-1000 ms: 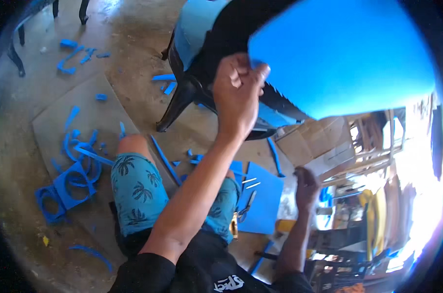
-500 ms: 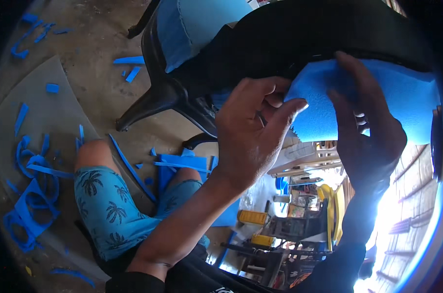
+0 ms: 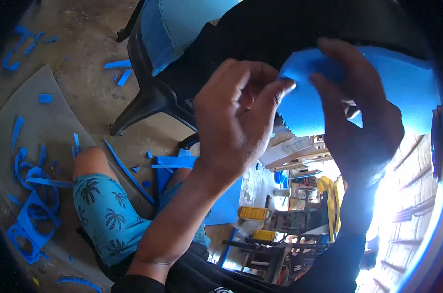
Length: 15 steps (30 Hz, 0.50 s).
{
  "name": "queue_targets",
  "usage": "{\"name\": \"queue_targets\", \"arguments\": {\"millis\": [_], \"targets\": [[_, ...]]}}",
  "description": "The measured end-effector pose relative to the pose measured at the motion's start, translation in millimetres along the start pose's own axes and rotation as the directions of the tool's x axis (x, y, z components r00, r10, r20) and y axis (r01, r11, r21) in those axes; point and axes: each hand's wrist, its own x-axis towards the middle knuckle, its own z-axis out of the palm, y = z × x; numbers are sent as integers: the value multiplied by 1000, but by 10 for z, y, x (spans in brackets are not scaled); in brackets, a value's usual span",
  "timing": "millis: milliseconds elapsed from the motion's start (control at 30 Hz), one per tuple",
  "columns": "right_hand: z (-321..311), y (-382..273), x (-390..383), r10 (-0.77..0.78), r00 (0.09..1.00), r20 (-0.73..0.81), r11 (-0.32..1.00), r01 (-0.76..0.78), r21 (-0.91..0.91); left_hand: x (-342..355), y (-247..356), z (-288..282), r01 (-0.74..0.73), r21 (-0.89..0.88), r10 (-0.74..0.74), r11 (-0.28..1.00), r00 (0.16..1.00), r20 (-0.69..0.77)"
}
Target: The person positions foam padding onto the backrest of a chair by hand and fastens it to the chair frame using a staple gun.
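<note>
A sheet of blue foam (image 3: 299, 107) hangs below the edge of a large black covering (image 3: 260, 34) over a seat-like form. My left hand (image 3: 241, 112) is closed at the foam's left corner, its thumb and fingers pinching the edge. Across the foam's upper part, my right hand (image 3: 360, 102) has curled fingers, with index fingertip and thumb tip against the foam near the black border. The foam's lower left edge looks jagged. Part of the foam lies hidden behind the right hand.
To the left stands a black chair leg (image 3: 143, 105) under a light blue padded part (image 3: 192, 24). Blue foam scraps (image 3: 36, 210) lie on a grey sheet (image 3: 50, 122) on the floor. Shelving with yellow boxes (image 3: 253, 213) and bright light fill the lower right.
My left hand has shifted left and slightly up with the foam corner. The right hand has moved a little up and left along the edge. The whole view has also shifted slightly.
</note>
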Motion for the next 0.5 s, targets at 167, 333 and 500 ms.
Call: {"name": "queue_targets", "arguments": {"millis": [167, 333, 500], "targets": [[42, 11, 16, 88, 994, 64, 996, -89, 1, 42, -70, -5, -18, 193, 25, 981, 999, -32], [168, 114, 29, -15, 1000, -7, 999, 15, -34, 141, -93, -79, -265, 608, 329, 749, 944, 6], [178, 123, 48, -47, 998, -43, 998, 46, -32, 204, -153, -104, -361, 598, 451, 716, 892, -1]]}}
